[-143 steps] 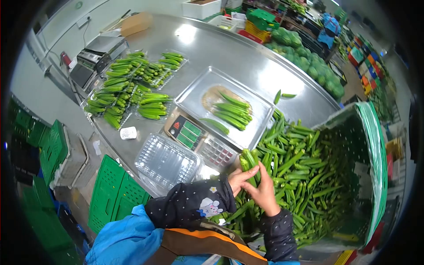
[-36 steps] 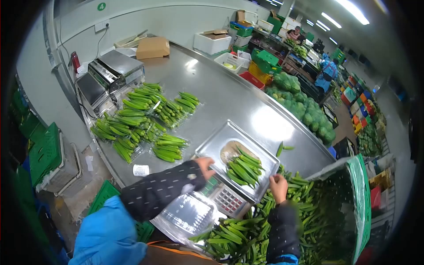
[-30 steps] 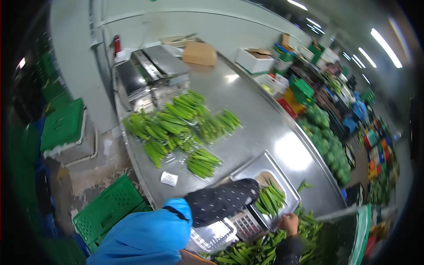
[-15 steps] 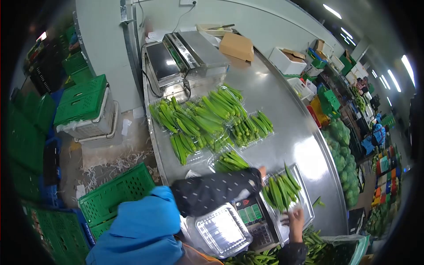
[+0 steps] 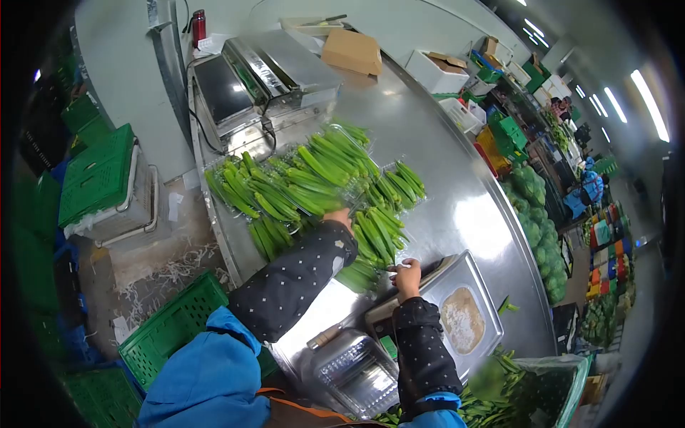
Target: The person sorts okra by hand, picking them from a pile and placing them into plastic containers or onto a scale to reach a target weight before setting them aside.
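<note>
Between my two hands lies a clear plastic tray of green okra (image 5: pixel 376 234), at the near end of the other okra packs (image 5: pixel 314 171) on the metal table. My left hand (image 5: pixel 340 217) is closed on the tray's left edge, its fingertips partly hidden by pods. At the near right corner, the thumb and fingers of my right hand (image 5: pixel 407 277) pinch the tray's rim. A weighing scale's metal pan (image 5: pixel 490 332) with a pale brown patch sits right of my right forearm. Empty clear trays (image 5: pixel 357 374) are stacked near my body.
A metal wrapping machine (image 5: pixel 264 78) and a cardboard box (image 5: pixel 352 52) stand at the table's far end. Green crates (image 5: pixel 171 328) are on the left. Loose okra (image 5: pixel 499 389) fills a lined crate at the near right. A person in blue (image 5: pixel 591 187) is far right.
The okra tray has gone from the scale pan to the near end of the packs. Both my hands have moved forward and left with it, and the view has shifted.
</note>
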Motion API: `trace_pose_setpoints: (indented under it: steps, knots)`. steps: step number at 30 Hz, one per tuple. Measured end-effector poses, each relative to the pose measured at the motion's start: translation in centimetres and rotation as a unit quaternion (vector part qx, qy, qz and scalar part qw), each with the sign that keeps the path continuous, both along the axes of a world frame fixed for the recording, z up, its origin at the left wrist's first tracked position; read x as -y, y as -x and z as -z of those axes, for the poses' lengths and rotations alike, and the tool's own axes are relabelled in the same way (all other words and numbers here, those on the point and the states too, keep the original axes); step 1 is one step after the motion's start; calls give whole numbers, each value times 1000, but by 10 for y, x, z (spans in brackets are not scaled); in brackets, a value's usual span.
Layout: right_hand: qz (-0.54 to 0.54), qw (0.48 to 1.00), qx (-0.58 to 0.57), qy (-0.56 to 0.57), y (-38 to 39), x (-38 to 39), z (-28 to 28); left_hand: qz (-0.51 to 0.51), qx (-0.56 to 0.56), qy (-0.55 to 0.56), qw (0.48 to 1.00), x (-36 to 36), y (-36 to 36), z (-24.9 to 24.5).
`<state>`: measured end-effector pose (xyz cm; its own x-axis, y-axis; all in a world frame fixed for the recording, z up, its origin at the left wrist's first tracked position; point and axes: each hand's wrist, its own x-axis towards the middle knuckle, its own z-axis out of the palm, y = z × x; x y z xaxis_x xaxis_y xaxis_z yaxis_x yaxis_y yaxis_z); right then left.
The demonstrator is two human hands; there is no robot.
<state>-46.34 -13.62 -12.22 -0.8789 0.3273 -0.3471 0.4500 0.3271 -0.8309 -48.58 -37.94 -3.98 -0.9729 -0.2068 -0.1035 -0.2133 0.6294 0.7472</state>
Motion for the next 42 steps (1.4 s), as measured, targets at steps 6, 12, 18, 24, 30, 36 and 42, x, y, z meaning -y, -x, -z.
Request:
trace_pose_setpoints:
  steps: [6, 12, 18, 24, 30, 36, 42]
  knots:
    - [16, 992, -53, -113, -9, 15, -25, 53, 103, 123, 986, -9, -28, -14]
    - [42, 998, -53, -17, -8, 19, -9, 118, 54, 163, 978, -7, -59, -32]
    - [15, 988, -55, -145, -33, 43, -58, 164, -96, 26, 981, -8, -116, -36]
    - [-120, 915, -317, -221, -100, 46, -116, 396, -226, -17, 890, -52, -190, -40]
    - [-246, 857, -225, -393, -249, -23, -124, 477, -257, 166, 824, -99, -194, 8]
    - [-254, 871, -207, -366, -279, -35, -103, 502, -371, 185, 759, -101, -193, 24]
    - [-354, 849, -211, -330, -263, -47, -118, 518, -440, 176, 712, -92, -188, 6]
